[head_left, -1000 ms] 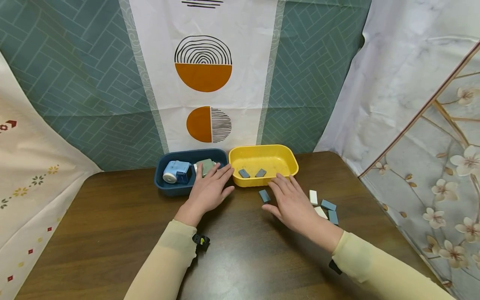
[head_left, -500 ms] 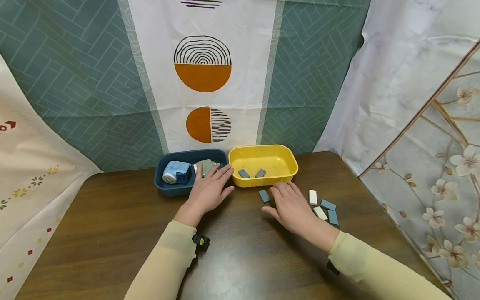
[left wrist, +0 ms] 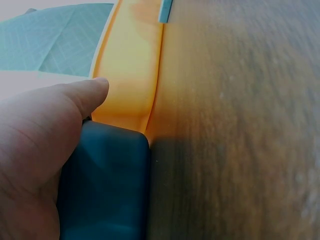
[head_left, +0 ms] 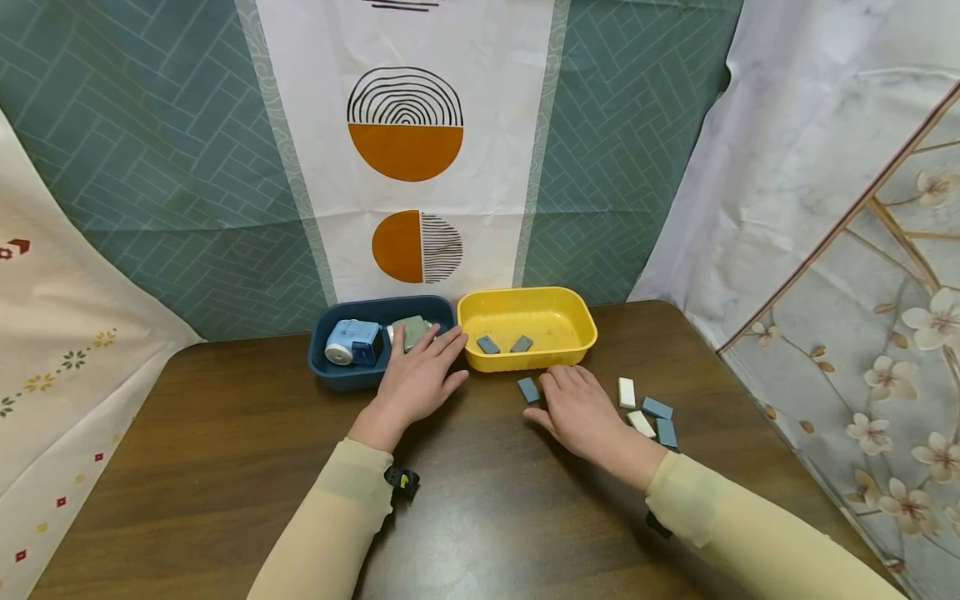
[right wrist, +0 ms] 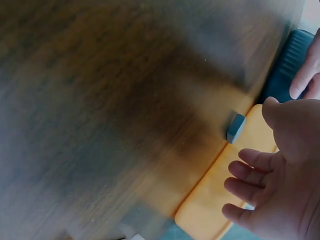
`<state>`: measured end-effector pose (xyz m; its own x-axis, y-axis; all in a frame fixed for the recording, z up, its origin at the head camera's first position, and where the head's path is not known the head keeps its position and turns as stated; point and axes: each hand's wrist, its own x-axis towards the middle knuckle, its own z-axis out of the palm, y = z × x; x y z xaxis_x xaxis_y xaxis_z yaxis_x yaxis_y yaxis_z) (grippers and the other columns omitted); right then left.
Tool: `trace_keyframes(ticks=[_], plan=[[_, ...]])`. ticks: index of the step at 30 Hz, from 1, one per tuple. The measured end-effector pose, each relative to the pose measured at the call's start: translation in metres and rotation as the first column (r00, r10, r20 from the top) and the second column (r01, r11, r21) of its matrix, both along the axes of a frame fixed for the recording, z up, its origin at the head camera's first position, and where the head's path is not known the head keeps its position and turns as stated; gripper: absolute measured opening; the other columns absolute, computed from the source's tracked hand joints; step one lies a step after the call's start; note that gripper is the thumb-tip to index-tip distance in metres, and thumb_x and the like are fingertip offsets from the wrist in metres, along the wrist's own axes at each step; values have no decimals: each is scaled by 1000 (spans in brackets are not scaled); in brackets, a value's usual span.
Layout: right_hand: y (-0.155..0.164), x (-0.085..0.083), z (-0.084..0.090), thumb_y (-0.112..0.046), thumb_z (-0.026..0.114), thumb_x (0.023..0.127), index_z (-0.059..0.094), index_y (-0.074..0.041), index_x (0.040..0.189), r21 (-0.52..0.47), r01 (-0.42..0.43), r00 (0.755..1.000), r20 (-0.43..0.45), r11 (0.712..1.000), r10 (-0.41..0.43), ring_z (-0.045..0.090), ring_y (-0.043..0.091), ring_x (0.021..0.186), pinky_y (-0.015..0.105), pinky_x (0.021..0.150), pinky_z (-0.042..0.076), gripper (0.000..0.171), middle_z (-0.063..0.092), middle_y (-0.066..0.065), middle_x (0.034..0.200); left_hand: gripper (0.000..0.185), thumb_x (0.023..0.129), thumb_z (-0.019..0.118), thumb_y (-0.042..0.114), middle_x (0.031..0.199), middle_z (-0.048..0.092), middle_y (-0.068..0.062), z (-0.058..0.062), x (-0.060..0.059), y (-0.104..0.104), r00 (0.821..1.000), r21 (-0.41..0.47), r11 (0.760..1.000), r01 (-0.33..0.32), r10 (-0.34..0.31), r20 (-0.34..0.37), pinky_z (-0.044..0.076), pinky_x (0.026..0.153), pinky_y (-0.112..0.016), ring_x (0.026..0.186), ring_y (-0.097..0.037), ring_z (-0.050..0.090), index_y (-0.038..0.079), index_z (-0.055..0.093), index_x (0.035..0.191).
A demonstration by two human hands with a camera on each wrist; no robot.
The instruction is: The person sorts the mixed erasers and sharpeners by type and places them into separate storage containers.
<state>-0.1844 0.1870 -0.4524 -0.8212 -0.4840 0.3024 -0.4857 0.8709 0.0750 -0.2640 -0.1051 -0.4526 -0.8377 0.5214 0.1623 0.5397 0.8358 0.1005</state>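
My left hand [head_left: 420, 375] lies with spread, straight fingers over the right front of a dark blue bin [head_left: 348, 382], its fingertips reaching the left end of the yellow bin [head_left: 510, 362]. Loosely bent fingers mark my right hand [right wrist: 280, 175], which holds nothing in front of the yellow bin. Just left of that hand, on the table, is a small blue-grey rectangular block [head_left: 528, 391], also visible in the right wrist view near the bin's wall. Two similar grey blocks [head_left: 488, 344] lie inside the yellow bin.
Right of my right hand lie white blocks [head_left: 626, 392] and blue-grey blocks [head_left: 657, 408]. The blue bin contains a light blue object [head_left: 353, 342] with a white round part and a grey-green one [head_left: 412, 330]. A patterned curtain [head_left: 615, 167] hangs behind the brown table [head_left: 187, 467].
My right hand has drawn back slightly from the yellow bin's rim, its fingers bending more. A white block beside it shows more fully. My left hand stays in place.
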Motion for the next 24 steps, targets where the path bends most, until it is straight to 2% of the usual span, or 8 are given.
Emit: trace_keyframes(ticks=[13, 24], plan=[[-7, -8, -3, -45, 84, 99, 62, -1, 100, 45, 7, 998, -68, 999, -4, 62, 34, 92, 52, 103, 54, 50, 55, 10, 92, 68, 114, 60, 49, 179, 33, 1, 0, 0, 0, 1000, 7, 1000, 0, -1, 1, -3, 130, -74, 166, -33, 28, 21, 40, 173], [-10, -8, -5, -44, 85, 99, 61, 0, 96, 75, 34, 997, -76, 997, -29, 63, 35, 90, 53, 101, 56, 50, 52, 10, 87, 68, 114, 59, 49, 179, 33, 2, 0, 0, 0, 1000, -1, 1000, -2, 2, -2, -3, 130, -74, 166, -33, 28, 22, 40, 173]])
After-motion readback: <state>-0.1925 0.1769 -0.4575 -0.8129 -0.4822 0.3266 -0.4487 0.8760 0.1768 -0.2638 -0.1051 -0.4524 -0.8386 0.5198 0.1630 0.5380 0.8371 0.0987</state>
